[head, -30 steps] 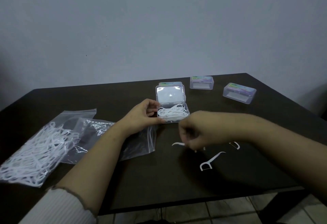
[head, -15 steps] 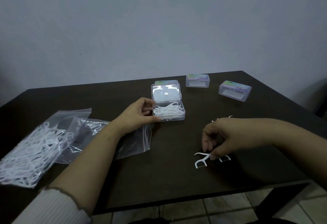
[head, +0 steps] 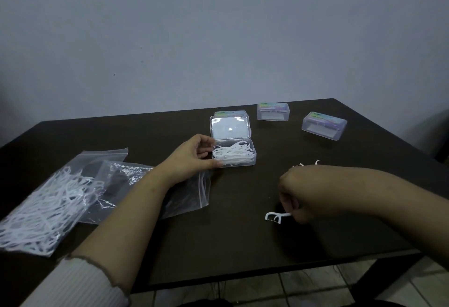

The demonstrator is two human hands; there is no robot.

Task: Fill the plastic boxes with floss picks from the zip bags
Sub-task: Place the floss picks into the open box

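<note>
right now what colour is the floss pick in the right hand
White, seen in the head view: the floss pick pinched by the right hand.

Dark table (head: pixel 243 246), grey wall (head: pixel 218 39) behind, tiled floor (head: pixel 315 287) below

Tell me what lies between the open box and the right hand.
Head view: only bare dark table lies between open box and right hand.

full zip bag (head: pixel 36 212) cut off at left edge, closed box labels (head: pixel 273 106) unreadable
</note>
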